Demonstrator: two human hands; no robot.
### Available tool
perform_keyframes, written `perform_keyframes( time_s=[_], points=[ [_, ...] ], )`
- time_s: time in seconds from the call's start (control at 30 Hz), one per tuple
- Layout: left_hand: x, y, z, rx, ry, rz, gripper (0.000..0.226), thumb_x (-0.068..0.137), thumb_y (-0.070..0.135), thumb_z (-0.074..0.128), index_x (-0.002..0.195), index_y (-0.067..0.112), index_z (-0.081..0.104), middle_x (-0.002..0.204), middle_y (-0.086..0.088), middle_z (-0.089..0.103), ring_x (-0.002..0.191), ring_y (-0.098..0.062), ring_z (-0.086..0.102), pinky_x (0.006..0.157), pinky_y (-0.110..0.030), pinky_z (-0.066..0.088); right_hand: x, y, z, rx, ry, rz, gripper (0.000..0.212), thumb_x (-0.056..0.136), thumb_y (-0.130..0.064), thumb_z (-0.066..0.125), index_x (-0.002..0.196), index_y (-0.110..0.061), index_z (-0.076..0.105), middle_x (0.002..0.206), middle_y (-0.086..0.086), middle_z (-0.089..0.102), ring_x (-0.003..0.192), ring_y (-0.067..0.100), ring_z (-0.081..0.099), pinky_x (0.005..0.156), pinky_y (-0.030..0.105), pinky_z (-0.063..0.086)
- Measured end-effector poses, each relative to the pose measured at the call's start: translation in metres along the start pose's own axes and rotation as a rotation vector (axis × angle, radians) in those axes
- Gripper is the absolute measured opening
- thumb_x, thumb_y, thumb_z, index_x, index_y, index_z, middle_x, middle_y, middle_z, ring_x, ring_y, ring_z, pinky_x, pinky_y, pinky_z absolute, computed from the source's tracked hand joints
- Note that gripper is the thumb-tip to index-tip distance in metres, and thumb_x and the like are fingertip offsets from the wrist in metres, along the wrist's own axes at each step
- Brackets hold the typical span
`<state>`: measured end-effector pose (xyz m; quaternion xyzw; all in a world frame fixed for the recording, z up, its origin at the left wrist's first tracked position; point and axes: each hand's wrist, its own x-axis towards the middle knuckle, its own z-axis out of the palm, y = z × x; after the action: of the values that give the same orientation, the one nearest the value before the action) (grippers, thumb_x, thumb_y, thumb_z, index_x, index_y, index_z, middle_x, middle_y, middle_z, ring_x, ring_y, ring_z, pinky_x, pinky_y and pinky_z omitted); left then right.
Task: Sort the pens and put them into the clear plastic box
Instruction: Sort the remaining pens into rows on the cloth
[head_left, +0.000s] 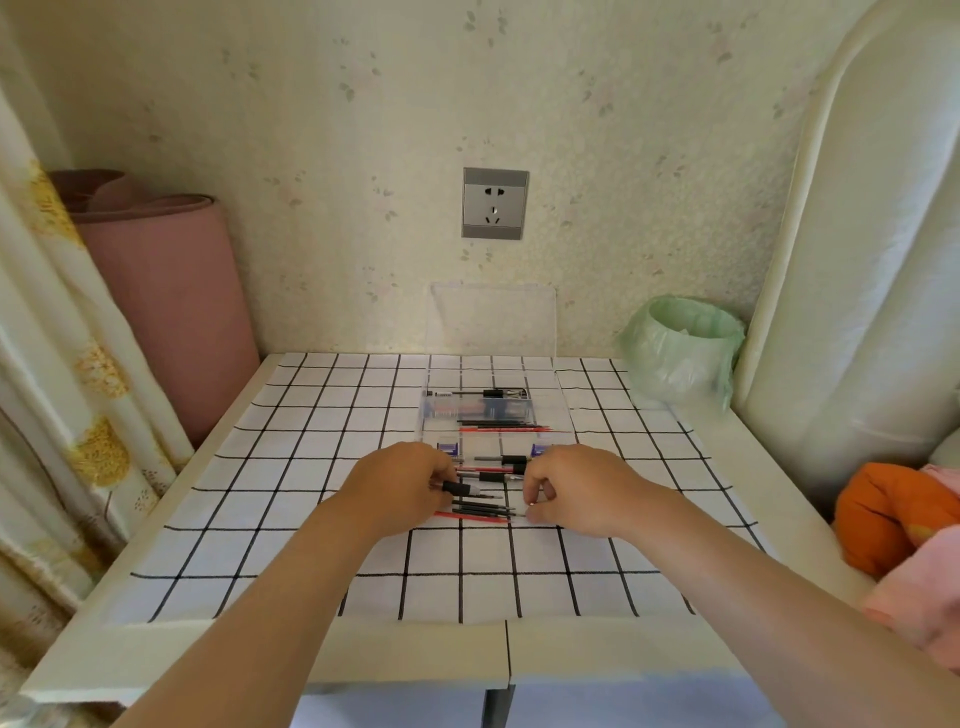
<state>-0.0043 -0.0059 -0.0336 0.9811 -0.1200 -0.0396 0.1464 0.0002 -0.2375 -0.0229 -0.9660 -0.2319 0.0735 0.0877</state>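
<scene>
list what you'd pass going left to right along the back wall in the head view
patterned curtain → rolled pink mat → clear plastic box with its lid up → bin lined with a green bag → white padded headboard

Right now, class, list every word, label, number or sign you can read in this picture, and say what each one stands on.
No text here can be read.
Two blue labels on the clear plastic box: too small and blurred to read.
A blue-printed pack inside the box: print blurred.
The loose pens: any print is too small to read.
The wall socket: no lettering shows.
</scene>
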Motion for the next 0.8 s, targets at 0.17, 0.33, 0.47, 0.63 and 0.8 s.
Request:
perform_keyframes(
  time_s=[0.17, 0.33, 0.47, 0.63, 0.8],
  points=[
    [0.001, 0.003, 0.005, -0.025, 0.0, 0.025, 0.015, 0.089, 0.038, 0.066, 0.102, 0.035, 0.07, 0.098, 0.012, 0.065, 0.087, -0.008, 0.059, 0.076, -0.024, 0.05, 0.003, 0.0, -0.001, 0.013, -0.01, 0.005, 0.021, 0.084, -0.042, 0.07, 0.102, -0.031, 0.068, 0.09, -0.013, 0.054, 0.085, 0.01, 0.053, 0.064, 0.026, 0.038],
    [-0.001, 0.004, 0.003, -0.052, -0.042, 0.076, 0.023, 0.082, 0.047, 0.07, 0.102, 0.036, 0.07, 0.1, 0.015, 0.064, 0.09, -0.005, 0.058, 0.077, -0.026, 0.051, 0.011, -0.006, -0.012, 0.04, 0.166, 0.004, 0.016, 0.09, -0.038, 0.062, 0.102, -0.029, 0.068, 0.083, -0.018, 0.05, 0.084, 0.009, 0.054, 0.063, 0.023, 0.038],
    [-0.001, 0.001, 0.004, -0.078, -0.036, 0.086, 0.026, 0.083, 0.043, 0.071, 0.108, 0.037, 0.068, 0.103, 0.015, 0.063, 0.093, -0.005, 0.058, 0.079, -0.026, 0.049, 0.027, -0.002, -0.011, -0.009, 0.302, 0.007, 0.027, 0.095, -0.024, 0.05, 0.12, -0.027, 0.062, 0.113, -0.005, 0.059, 0.106, 0.018, 0.055, 0.087, 0.034, 0.046],
    [0.001, -0.004, 0.001, -0.128, 0.192, 0.072, 0.049, 0.093, 0.034, 0.063, 0.138, 0.039, 0.046, 0.109, 0.012, 0.057, 0.088, -0.006, 0.052, 0.077, -0.02, 0.043, 0.045, -0.005, -0.004, -0.059, 0.071, 0.094, 0.039, 0.101, -0.028, 0.031, 0.132, -0.023, 0.055, 0.134, 0.004, 0.056, 0.118, 0.027, 0.052, 0.1, 0.043, 0.04],
    [0.005, -0.014, -0.002, 0.029, 0.292, 0.048, 0.053, 0.097, 0.034, 0.055, 0.147, 0.034, 0.037, 0.115, 0.005, 0.054, 0.092, -0.012, 0.055, 0.072, -0.024, 0.044, 0.063, -0.007, -0.002, -0.005, -0.034, 0.18, 0.042, 0.1, -0.035, 0.026, 0.123, -0.029, 0.061, 0.128, 0.002, 0.06, 0.111, 0.027, 0.055, 0.096, 0.041, 0.039]
  ],
)
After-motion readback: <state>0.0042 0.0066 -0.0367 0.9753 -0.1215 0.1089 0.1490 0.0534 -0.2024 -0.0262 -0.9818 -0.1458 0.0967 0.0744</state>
